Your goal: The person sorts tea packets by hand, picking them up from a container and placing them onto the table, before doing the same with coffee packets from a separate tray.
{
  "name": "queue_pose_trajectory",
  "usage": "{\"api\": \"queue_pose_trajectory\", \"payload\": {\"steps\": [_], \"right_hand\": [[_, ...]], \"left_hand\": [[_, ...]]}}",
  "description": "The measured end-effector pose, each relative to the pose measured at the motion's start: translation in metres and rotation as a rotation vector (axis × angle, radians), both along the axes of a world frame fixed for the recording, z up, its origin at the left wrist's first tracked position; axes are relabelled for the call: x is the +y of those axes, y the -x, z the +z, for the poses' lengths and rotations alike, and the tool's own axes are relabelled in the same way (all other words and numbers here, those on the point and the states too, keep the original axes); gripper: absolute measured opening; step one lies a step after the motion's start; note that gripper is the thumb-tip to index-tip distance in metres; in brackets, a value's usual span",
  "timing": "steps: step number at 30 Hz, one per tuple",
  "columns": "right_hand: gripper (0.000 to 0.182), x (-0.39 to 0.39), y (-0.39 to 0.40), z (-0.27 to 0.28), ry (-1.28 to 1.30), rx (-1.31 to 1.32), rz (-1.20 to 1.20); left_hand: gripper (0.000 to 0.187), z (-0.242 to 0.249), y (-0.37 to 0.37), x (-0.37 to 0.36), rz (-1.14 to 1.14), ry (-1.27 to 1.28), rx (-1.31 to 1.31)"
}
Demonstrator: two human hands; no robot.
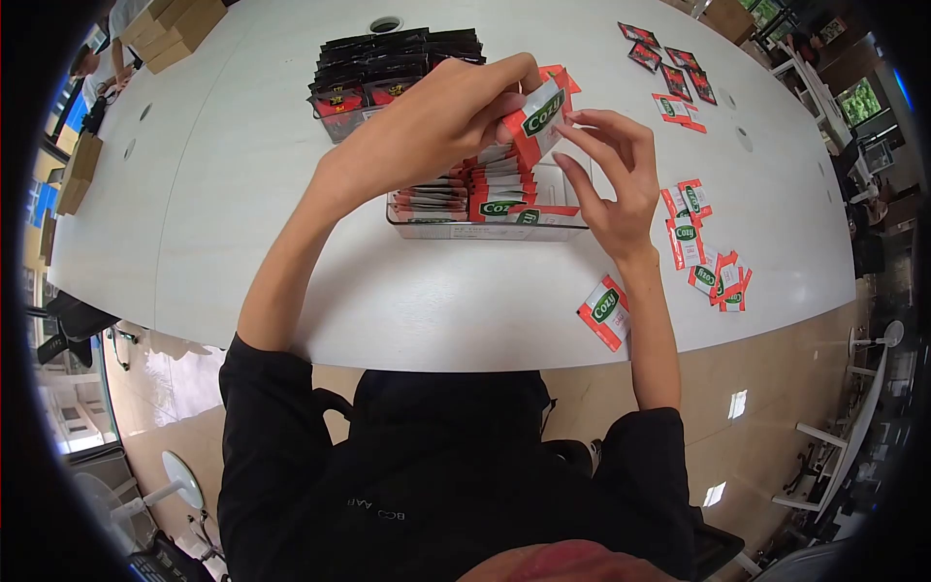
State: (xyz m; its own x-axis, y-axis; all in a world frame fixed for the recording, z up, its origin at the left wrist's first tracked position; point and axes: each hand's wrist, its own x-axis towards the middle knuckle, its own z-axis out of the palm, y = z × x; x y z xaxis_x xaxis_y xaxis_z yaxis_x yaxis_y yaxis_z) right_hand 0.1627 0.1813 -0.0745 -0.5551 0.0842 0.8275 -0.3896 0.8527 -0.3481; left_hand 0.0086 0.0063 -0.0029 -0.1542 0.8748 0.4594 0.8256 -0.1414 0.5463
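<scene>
My left hand (436,121) is closed on a red-and-white Cozy sachet (543,114), with more red packaging showing just behind it. My right hand (626,189) is at the sachet's right side, fingertips at its edge and the thumb spread apart below. Under both hands stands a clear plastic box (485,233) holding rows of Cozy sachets (432,199); my left hand and the held sachet hide part of it. One loose Cozy sachet (606,312) lies beside my right forearm.
Behind my left hand, another clear box (339,124) is filled with black-and-red packets (388,58). Several Cozy sachets (686,242) and dark red packets (674,82) lie scattered on the right of the white table (233,194). Cardboard boxes (179,34) and a person (102,73) are far left.
</scene>
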Motion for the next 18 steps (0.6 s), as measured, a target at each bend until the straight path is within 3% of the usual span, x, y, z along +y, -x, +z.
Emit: {"api": "queue_pose_trajectory", "payload": {"steps": [5, 8, 18], "right_hand": [[0.03, 0.004, -0.002, 0.005, -0.041, -0.015, -0.075], [0.019, 0.015, -0.007, 0.01, -0.166, -0.222, -0.01], [0.032, 0.012, -0.014, 0.01, -0.179, -0.533, 0.085]], "left_hand": [[0.01, -0.01, 0.007, 0.0, 0.098, -0.039, 0.173], [0.012, -0.011, 0.006, 0.0, 0.118, -0.035, 0.191], [0.02, -0.005, 0.002, -0.005, 0.189, -0.046, 0.276]]}}
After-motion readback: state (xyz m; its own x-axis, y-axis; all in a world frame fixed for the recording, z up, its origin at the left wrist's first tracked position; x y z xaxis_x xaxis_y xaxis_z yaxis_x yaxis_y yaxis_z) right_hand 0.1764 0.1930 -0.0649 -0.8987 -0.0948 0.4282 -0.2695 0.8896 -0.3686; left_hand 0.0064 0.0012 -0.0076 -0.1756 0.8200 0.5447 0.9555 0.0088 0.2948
